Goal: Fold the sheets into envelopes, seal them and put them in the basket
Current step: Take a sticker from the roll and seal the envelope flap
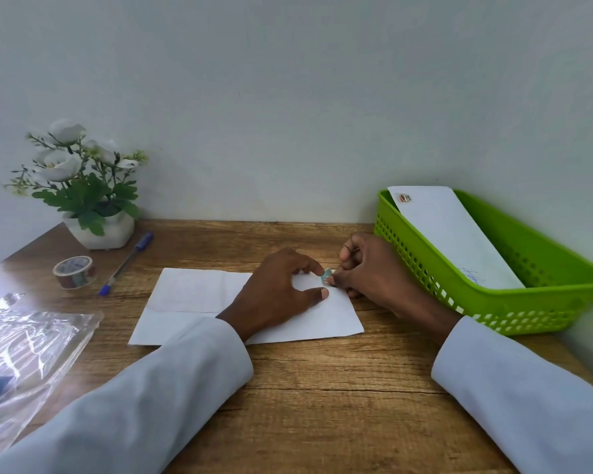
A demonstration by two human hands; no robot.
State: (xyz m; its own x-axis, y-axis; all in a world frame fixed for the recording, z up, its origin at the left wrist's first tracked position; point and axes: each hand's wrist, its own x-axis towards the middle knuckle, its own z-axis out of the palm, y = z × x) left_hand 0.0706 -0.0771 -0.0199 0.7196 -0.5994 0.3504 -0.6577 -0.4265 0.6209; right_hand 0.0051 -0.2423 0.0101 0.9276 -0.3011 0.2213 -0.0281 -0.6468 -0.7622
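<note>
A pale, smooth wall is rising behind a counter of brown, streaky wood grain. At the counter's right end a bright green plastic basket with a perforated lattice wall is sitting, and a long white sealed envelope is leaning inside it, bearing a small sticker near its top corner and blue scribble low down. A folded white sheet, flat and creased, is lying mid-counter. A crinkled clear plastic bag is lying at the left edge. A white pot of artificial white flowers is standing at the back left.

The left hand, in a white sleeve, is resting on the sheet with thumb and forefinger spread and pressing down on the paper. The right hand is resting at the sheet's right edge, its fingers curling together and pinching a small teal sticker against the paper's upper right corner, with the left forefinger touching it too.

A blue-capped pen is lying diagonally near the pot, and a roll of patterned tape is sitting just beside it.
</note>
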